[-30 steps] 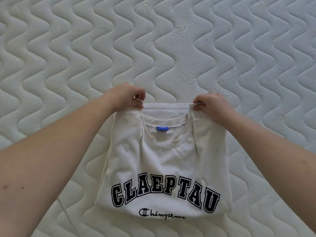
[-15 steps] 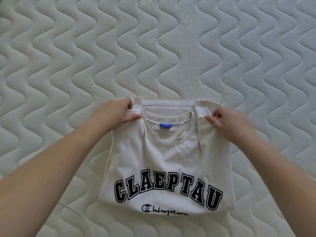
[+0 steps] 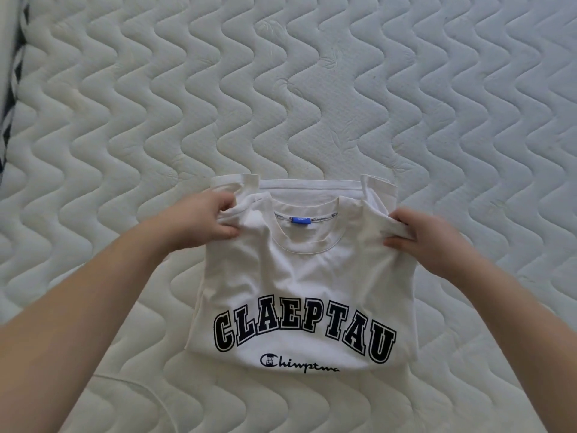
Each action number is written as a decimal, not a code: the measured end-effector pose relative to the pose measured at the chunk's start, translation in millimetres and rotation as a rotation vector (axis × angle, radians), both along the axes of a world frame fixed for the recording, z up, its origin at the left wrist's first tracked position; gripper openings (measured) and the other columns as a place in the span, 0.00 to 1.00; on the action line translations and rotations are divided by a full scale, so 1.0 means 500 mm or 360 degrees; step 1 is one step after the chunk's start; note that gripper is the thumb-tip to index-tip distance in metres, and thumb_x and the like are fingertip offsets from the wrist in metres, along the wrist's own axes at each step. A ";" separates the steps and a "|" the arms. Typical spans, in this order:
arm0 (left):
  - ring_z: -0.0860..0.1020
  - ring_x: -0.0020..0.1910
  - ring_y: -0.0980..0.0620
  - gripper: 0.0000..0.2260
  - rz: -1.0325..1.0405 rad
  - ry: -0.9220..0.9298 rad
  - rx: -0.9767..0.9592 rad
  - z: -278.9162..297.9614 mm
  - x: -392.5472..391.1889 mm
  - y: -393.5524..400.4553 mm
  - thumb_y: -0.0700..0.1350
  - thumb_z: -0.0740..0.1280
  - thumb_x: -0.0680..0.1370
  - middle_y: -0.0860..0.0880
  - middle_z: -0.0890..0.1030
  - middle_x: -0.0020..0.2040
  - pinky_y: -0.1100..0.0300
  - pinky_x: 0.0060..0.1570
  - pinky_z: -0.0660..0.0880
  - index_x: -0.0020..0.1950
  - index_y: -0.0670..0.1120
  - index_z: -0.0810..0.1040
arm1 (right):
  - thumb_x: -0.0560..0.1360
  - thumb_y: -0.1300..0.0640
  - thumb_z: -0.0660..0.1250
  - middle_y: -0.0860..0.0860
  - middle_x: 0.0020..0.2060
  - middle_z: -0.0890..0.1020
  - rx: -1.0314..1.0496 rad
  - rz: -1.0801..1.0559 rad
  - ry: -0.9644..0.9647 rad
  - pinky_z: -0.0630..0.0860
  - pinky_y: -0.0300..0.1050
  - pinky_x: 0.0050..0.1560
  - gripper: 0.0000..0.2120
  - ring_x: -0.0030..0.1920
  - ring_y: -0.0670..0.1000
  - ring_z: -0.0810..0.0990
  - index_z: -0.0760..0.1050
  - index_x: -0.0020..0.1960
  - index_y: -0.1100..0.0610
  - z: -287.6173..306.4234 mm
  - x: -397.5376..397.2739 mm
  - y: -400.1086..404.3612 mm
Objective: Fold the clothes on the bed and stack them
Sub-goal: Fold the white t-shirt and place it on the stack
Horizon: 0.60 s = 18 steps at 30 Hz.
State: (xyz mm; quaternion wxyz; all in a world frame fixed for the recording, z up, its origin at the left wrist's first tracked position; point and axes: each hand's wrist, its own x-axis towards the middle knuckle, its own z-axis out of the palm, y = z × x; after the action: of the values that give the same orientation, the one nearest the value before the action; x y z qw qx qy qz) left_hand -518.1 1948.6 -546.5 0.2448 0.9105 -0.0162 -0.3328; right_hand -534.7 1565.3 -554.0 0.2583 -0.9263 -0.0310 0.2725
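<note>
From the head camera, a folded white T-shirt [image 3: 299, 276] lies on the quilted mattress [image 3: 312, 89], in the lower middle of the view, front side up — dark block letters arch across its chest above a small script logo. A blue neck label [image 3: 300, 220] shows inside the collar. Behind the collar, a lower layer of the shirt sticks out toward the far side as a flat white band.

The left hand [image 3: 203, 225] grips the shirt's left shoulder, fingers curled round a bunch of cloth with the thumb under it. The right hand [image 3: 427, 239] pinches the right shoulder the same way — fingers closed on a pulled-up ridge of fabric. Both shoulders are drawn slightly up and outward, so creases run from each hand toward the collar. Both bare forearms reach in from the lower corners.

At the far left edge, a strip of dark-and-white patterned fabric [image 3: 12, 73] borders the mattress.
</note>
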 end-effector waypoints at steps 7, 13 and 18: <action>0.80 0.43 0.60 0.15 0.0215 0.0411 -0.0833 0.047 -0.035 0.027 0.35 0.68 0.77 0.52 0.85 0.47 0.68 0.45 0.75 0.53 0.55 0.80 | 0.74 0.62 0.72 0.29 0.44 0.79 0.0326 0.0065 -0.0189 0.66 0.25 0.46 0.21 0.47 0.38 0.75 0.76 0.48 0.33 0.054 -0.040 -0.012; 0.79 0.43 0.62 0.16 0.0574 0.0050 -0.0653 -0.031 0.005 0.093 0.33 0.69 0.76 0.54 0.83 0.46 0.69 0.44 0.72 0.51 0.55 0.80 | 0.74 0.58 0.72 0.36 0.38 0.80 0.0223 -0.0352 -0.0296 0.69 0.33 0.44 0.16 0.42 0.37 0.77 0.77 0.48 0.36 -0.007 0.021 -0.038; 0.78 0.47 0.50 0.17 0.1007 0.0018 -0.0227 -0.134 0.040 0.108 0.44 0.76 0.72 0.47 0.80 0.53 0.56 0.45 0.74 0.58 0.49 0.77 | 0.72 0.51 0.75 0.48 0.47 0.79 0.0198 -0.0969 0.0013 0.75 0.44 0.48 0.19 0.47 0.49 0.78 0.77 0.61 0.51 -0.106 0.079 -0.040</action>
State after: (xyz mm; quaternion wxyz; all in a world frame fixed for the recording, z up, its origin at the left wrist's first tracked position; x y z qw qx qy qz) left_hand -497.9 2002.5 -613.4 0.3995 0.8490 0.2458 -0.2433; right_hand -495.4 1545.2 -606.9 0.3845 -0.8743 0.2323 0.1838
